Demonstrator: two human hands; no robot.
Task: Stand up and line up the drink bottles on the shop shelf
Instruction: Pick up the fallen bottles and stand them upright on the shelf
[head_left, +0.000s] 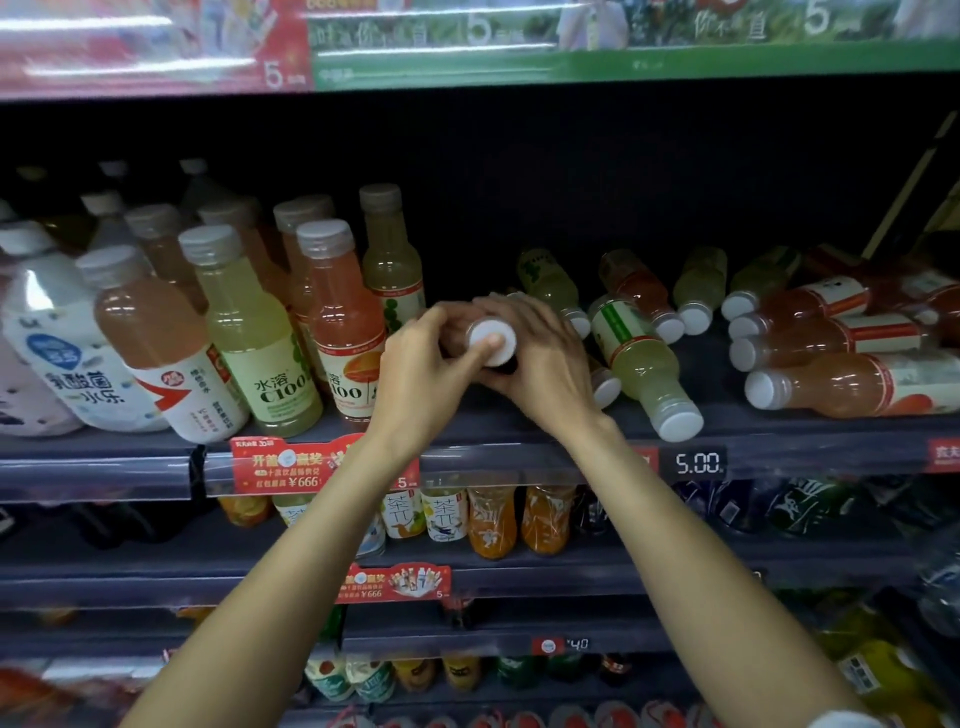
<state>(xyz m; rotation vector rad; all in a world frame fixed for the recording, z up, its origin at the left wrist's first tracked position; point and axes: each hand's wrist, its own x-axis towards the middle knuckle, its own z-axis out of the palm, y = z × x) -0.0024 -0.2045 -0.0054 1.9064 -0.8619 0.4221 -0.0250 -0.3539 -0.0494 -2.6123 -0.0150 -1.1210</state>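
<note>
Both hands, left hand (426, 358) and right hand (540, 353), grip one white-capped bottle (491, 340) near the shelf (519, 426) front edge. Upright bottles (249, 332) stand left; fallen bottles (644, 358) lie right, with dark open room behind.

dim shelf, top glare, edges blurry/warped
</note>
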